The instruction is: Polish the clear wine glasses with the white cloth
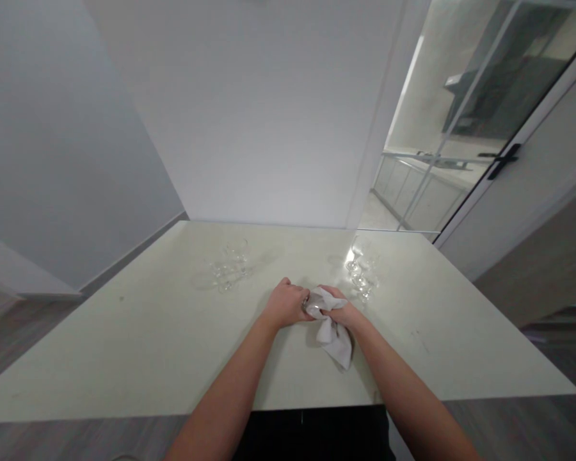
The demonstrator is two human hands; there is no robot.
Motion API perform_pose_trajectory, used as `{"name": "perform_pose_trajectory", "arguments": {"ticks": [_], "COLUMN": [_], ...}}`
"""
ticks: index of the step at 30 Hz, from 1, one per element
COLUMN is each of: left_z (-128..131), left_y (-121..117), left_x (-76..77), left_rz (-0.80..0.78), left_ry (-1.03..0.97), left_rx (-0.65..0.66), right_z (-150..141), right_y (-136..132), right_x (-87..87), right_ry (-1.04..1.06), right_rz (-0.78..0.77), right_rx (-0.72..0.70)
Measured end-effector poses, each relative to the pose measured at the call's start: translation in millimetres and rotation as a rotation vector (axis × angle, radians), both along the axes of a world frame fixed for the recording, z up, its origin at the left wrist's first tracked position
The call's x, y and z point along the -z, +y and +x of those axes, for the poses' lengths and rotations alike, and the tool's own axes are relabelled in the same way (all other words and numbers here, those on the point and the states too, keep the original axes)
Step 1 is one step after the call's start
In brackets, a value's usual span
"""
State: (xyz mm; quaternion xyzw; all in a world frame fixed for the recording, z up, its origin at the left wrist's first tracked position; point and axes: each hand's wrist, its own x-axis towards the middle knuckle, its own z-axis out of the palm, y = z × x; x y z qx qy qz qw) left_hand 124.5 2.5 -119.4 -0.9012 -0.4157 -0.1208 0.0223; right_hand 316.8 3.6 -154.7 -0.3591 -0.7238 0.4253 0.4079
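Both my hands meet over the middle of a pale table (125, 346). My left hand (284, 304) is closed around a small clear glass (306, 303), of which only the rim shows. My right hand (338, 312) is closed on a white cloth (333, 336) pressed against that glass; the cloth's loose end hangs down toward me onto the table.
A group of clear glasses (228, 266) stands on the far left of the table. Another group of clear glasses (361, 269) stands to the far right, close to my right hand. A white wall runs behind; a glass door (465, 115) opens on the right.
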Motion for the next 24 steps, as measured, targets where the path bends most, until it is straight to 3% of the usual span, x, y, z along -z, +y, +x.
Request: {"name": "perform_pose_trajectory", "arguments": {"ticks": [2,8,12,17,21,24], "left_z": [-0.2,-3.3,-3.4,-1.3,-2.6,-3.6], "left_y": [0.0,2.6,4.1,3.4,2.5,2.6], "left_x": [0.0,-2.4,0.0,3.0,1.3,0.8], "left_rz": [-0.019,-0.013,-0.011,-0.039,-0.073,-0.081], "left_ry": [-0.005,-0.055,-0.079,-0.083,-0.087,-0.134], "left_rx": [0.001,-0.01,-0.006,-0.008,-0.012,-0.039], "right_z": [-1.7,-9.1,-6.9,-0.9,-0.9,-4.6], "right_y": [-0.3,1.5,3.6,2.5,0.3,-0.1], "right_x": [-1.9,5.9,7.1,-0.2,1.4,7.7], "right_ry": [-0.001,0.075,0.014,0.013,0.054,0.073], "right_rz": [0.008,0.008,-0.011,-0.049,-0.065,-0.105], "right_rx": [-0.047,0.024,0.039,-0.086,-0.105,-0.017]}}
